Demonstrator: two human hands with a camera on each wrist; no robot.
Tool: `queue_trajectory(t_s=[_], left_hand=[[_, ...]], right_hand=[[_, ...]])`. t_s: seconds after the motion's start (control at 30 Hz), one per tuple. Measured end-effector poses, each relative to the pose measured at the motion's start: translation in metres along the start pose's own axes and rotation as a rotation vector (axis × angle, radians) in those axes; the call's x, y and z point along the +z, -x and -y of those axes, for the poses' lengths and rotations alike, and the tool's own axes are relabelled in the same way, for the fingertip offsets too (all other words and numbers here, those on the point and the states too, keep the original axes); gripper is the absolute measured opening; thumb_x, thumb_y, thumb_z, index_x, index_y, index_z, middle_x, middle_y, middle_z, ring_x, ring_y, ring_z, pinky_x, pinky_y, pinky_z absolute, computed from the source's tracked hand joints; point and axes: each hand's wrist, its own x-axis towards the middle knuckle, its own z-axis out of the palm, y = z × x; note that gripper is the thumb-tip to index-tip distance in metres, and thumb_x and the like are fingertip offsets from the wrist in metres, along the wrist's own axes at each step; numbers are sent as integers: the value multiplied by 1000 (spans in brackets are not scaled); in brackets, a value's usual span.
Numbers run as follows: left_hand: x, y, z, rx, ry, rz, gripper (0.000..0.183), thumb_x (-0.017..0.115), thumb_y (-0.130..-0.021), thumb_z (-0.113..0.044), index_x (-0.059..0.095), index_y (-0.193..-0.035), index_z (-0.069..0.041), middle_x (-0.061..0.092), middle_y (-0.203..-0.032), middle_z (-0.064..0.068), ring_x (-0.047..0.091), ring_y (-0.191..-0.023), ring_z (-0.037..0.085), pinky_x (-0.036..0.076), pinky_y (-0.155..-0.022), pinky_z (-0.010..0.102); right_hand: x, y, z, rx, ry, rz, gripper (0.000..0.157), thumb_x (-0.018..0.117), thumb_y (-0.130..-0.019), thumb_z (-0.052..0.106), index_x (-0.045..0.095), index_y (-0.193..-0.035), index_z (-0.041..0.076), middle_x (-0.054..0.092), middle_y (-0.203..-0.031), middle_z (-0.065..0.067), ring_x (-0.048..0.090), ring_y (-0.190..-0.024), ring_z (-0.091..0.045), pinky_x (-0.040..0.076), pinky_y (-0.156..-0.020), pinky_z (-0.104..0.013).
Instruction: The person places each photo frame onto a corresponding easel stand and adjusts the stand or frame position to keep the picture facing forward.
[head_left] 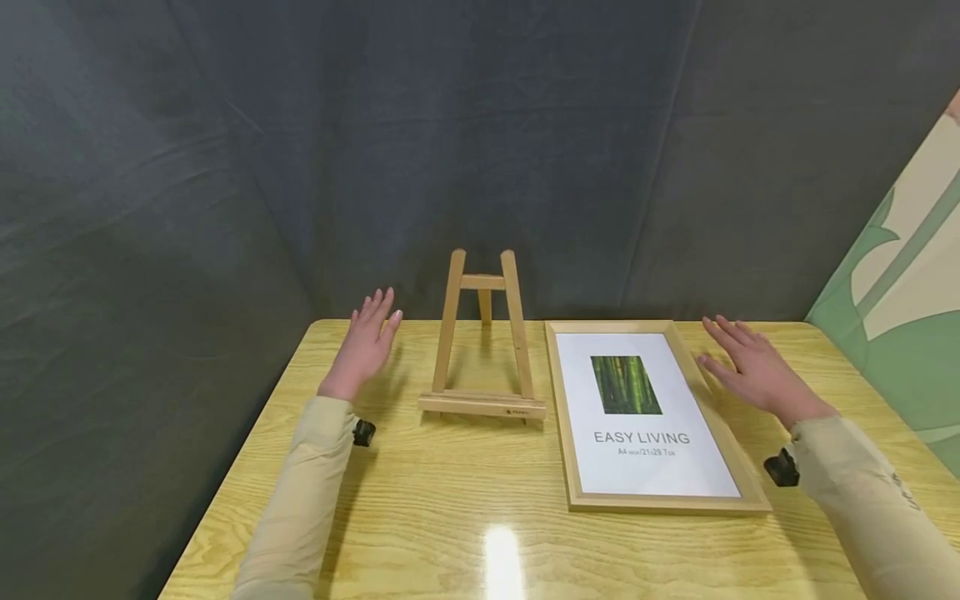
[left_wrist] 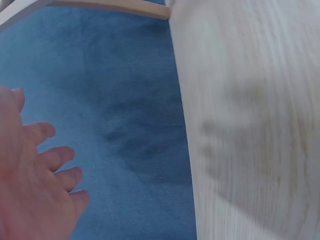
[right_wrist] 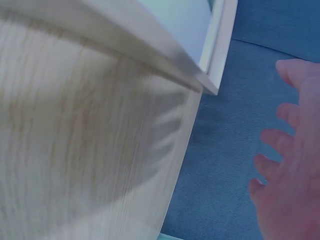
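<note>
A small wooden easel (head_left: 483, 404) stands upright toward the back of the table, its front ledge facing me. To its right a light wood picture frame (head_left: 573, 467) lies flat, face up, with a white insert reading "EASY LIVING" and a green forest picture. My left hand (head_left: 363, 346) is held left of the easel, fingers straight and holding nothing. Over the table just right of the frame is my right hand (head_left: 761, 375), its fingers extended and also holding nothing. In the right wrist view, the frame's corner (right_wrist: 207, 82) shows apart from that hand.
The wooden table (head_left: 450, 492) ends at a dark cloth backdrop (head_left: 480, 150) behind and at the left. A green and beige patterned panel (head_left: 900, 333) is at the right. Small black devices sit at the left wrist (head_left: 363, 432) and right wrist (head_left: 782, 468).
</note>
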Motion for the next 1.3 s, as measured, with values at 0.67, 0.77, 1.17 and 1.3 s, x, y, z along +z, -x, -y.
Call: queue_trajectory(t_s=[0.67,0.77,1.17,1.3], left_hand=[[-24,6,-2,-63,488,-50,68,48,-98,-45,16,-154,-23,21,-156,4,21,-142,24,24,-113,45],[-25,6,-4,-74,556,-57,67,49,-98,-44,19,-153,-22,23,-156,4,24,-141,22,26,-112,43],[-32,17,-12,-77,822,-72,60,49,-101,-29,23,-153,-13,32,-152,11,32,-137,27,30,-110,42],[-33,20,-17,-85,961,-65,59,49,-101,-29,25,-152,-12,34,-150,13,37,-134,29,32,-109,42]], right_hand=[[-21,1,12,137,-372,103,73,46,-101,41,12,-152,0,14,-151,-33,18,-132,-56,21,-100,-71],[-23,3,13,134,-427,96,70,43,-102,38,14,-151,-3,19,-149,-34,23,-131,-55,25,-99,-69],[-33,8,10,133,-676,69,65,32,-105,38,17,-149,-7,30,-146,-27,42,-129,-19,43,-94,-15],[-35,10,10,158,-761,55,68,32,-104,41,16,-149,-7,37,-142,-17,47,-117,1,44,-89,-12]])
